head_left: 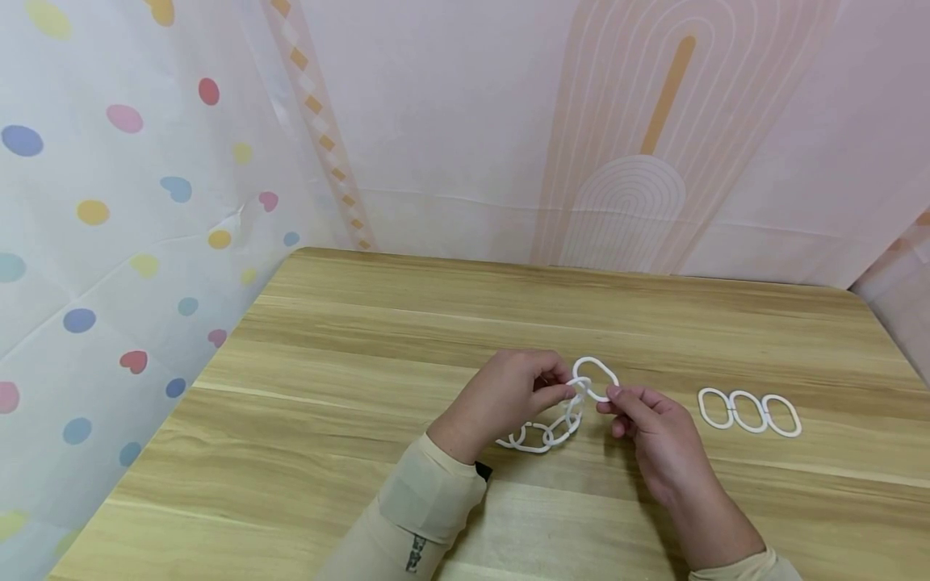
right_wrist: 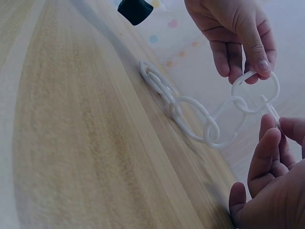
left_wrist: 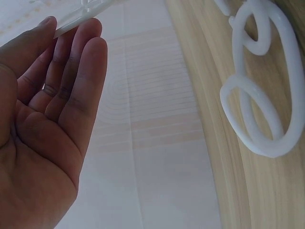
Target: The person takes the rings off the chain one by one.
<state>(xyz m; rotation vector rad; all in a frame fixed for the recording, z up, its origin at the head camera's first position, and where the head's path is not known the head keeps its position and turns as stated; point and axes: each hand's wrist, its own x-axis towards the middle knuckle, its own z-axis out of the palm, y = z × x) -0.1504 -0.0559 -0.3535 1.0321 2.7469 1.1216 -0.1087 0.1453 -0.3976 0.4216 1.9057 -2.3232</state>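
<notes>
Your left hand (head_left: pixel 508 397) pinches a white link chain (head_left: pixel 558 440), your right hand (head_left: pixel 664 442) an oval link (head_left: pixel 590 360); loose pinching could drop either.

My left hand (head_left: pixel 511 397) hides the left end of the chain (head_left: pixel 550 440), so I can't count its links. My right hand (head_left: pixel 659 442) covers the ring's (head_left: pixel 605 369) near right end. The near edge cuts off my sleeves (head_left: pixel 433 494); the left wrist view crops the chain.
</notes>
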